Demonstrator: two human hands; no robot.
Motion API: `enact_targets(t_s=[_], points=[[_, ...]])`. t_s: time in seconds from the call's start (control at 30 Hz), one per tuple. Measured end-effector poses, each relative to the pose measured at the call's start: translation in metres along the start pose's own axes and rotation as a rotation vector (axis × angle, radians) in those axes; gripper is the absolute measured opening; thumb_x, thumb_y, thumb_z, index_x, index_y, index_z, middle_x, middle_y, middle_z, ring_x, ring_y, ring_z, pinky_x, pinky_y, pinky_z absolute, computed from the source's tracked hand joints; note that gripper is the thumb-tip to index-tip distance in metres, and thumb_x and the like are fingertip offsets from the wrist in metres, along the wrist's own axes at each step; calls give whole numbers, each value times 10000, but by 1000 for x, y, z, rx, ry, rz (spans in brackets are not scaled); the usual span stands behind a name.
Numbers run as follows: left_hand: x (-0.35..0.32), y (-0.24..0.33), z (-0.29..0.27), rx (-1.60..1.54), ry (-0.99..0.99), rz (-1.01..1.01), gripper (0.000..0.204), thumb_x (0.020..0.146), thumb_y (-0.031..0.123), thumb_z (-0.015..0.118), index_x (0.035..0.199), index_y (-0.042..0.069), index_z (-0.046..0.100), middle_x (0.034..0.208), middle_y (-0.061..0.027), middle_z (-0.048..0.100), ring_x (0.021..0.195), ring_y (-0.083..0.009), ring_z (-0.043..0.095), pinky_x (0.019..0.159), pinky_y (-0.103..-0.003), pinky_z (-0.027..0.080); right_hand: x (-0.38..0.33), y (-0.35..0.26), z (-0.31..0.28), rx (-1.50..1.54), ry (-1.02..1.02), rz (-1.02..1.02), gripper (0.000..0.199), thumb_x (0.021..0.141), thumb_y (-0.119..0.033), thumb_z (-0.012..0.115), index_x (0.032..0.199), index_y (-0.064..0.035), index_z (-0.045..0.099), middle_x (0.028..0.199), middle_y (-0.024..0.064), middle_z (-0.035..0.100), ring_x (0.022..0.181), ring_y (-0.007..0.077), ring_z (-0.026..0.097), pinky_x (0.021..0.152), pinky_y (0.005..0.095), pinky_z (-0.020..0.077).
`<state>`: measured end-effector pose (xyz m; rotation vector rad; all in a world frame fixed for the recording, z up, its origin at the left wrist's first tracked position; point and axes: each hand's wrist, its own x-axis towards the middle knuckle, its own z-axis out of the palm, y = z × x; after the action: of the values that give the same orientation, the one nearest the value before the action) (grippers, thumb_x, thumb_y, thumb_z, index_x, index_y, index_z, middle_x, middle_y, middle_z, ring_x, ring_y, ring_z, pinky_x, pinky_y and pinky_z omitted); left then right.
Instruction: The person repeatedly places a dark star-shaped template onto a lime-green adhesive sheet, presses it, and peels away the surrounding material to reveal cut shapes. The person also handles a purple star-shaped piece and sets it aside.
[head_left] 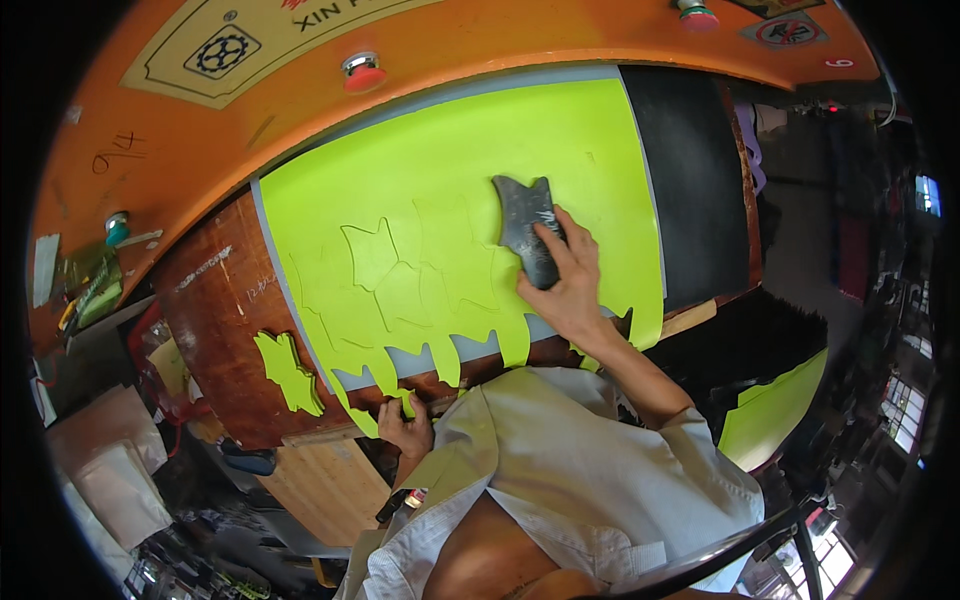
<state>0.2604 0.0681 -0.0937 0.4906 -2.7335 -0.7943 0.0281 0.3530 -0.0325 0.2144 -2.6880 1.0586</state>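
The right hand [568,285] has thumb and fingers closed around the near end of a dark die [526,222], on the right part of a lime-green sheet [450,150]. The left hand [405,432] pinches a strip at the sheet's scalloped near edge. Best, I'd judge, to lay the die flat, close to the outlines [376,256] without overlapping them, the sheet held smooth. The die looks scuffed, its far end two-pointed. Green pieces [287,372] lie leftward on the brown table [215,310].
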Motion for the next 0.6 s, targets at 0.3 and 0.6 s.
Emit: enact_targets(t_s=[0.3, 0.6], points=[[39, 4, 25, -39, 135, 71, 81, 851, 83, 772, 862, 20, 723, 724, -156, 654, 643, -356, 602, 586, -454, 462, 20, 20, 39, -71, 153, -67, 594, 728, -176, 776, 1281, -5, 644, 1456, 246, 484, 1249, 429, 487, 1062, 528, 384], [101, 7, 59, 53, 237, 70, 252, 876, 277, 773, 900, 27, 759, 815, -218, 710, 719, -416, 678, 653, -490, 525, 66, 41, -97, 441, 799, -50, 120, 934, -82, 709, 981, -8, 628, 885, 105, 591, 781, 240, 533, 724, 375, 458]])
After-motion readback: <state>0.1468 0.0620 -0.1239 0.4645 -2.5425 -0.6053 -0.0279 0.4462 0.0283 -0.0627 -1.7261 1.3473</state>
